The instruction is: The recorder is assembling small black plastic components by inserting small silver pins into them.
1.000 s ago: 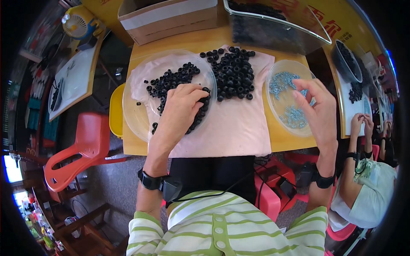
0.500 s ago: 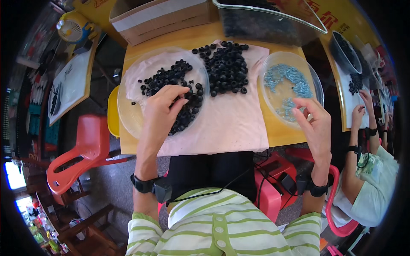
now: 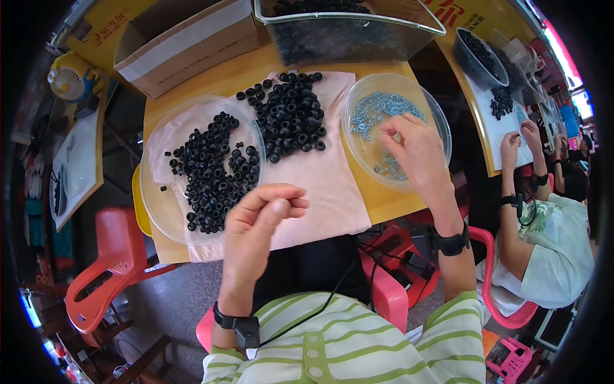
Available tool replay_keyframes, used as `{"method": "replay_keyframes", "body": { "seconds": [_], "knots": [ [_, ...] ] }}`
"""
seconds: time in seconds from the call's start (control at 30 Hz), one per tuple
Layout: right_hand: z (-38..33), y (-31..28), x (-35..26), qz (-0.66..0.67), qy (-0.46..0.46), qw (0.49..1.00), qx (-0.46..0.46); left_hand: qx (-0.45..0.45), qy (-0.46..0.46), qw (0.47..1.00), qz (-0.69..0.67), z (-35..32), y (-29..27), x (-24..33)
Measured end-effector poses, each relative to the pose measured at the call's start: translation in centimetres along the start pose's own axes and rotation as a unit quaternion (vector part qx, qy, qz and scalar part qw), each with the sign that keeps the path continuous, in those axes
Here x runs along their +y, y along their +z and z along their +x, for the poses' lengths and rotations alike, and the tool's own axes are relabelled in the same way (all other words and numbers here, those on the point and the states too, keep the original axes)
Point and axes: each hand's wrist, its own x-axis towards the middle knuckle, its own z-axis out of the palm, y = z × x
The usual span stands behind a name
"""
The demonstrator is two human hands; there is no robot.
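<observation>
1. My left hand (image 3: 259,214) is lifted above the near edge of the pink cloth (image 3: 326,192), just beside the left clear dish (image 3: 157,192). Its fingers curl in with the thumb tip pressed to the forefinger in a tight pinch; I cannot tell whether anything small sits between them.
2. The left clear dish holds a heap of black rubber rings (image 3: 214,176), lying loose, mostly in the half nearer the cloth.
3. A second pile of black rings (image 3: 288,115) lies straight on the cloth, between the two dishes, at the far side of the yellow table (image 3: 384,205).
4. My right hand (image 3: 412,150) reaches down into the right clear dish (image 3: 358,96), fingers bent and tips gathered over the small silvery metal washers (image 3: 377,109) scattered on its bottom. Whether it has one pinched is hidden by the fingers.
5. Beyond the cloth stand a cardboard box (image 3: 192,35) and a clear bin (image 3: 352,32) of dark parts.
6. To my right another person (image 3: 550,230) works at their own table; to my left stands a red plastic chair (image 3: 109,269).
</observation>
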Motion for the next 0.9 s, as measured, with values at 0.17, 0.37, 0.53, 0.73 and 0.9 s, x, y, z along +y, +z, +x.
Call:
{"method": "replay_keyframes", "body": {
  "seconds": [0.17, 0.37, 0.53, 0.73, 0.9],
  "knots": [
    [0.3, 1.3, 0.6, -0.053, -0.012, 0.998, -0.017, -0.066, -0.053, 0.996, -0.022, -0.3, 1.4, -1.4],
    [0.5, 1.6, 0.2, -0.051, -0.005, 0.999, -0.015, -0.029, -0.070, 0.995, -0.065, -0.6, 1.3, -1.8],
    [-0.3, -0.4, -2.1, 0.115, 0.053, 0.992, -0.003, -0.009, -0.061, 0.996, -0.072, -1.3, 1.3, -2.0],
    [-3.8, -1.0, -6.7, 0.303, -0.002, 0.950, -0.073, -0.011, -0.040, 0.999, -0.035, -2.3, 0.7, -2.4],
    [-6.3, 0.3, -8.8, 0.503, 0.053, 0.851, -0.142, -0.026, -0.051, 0.991, -0.119, -3.2, 0.6, -2.1]
  ]
}}
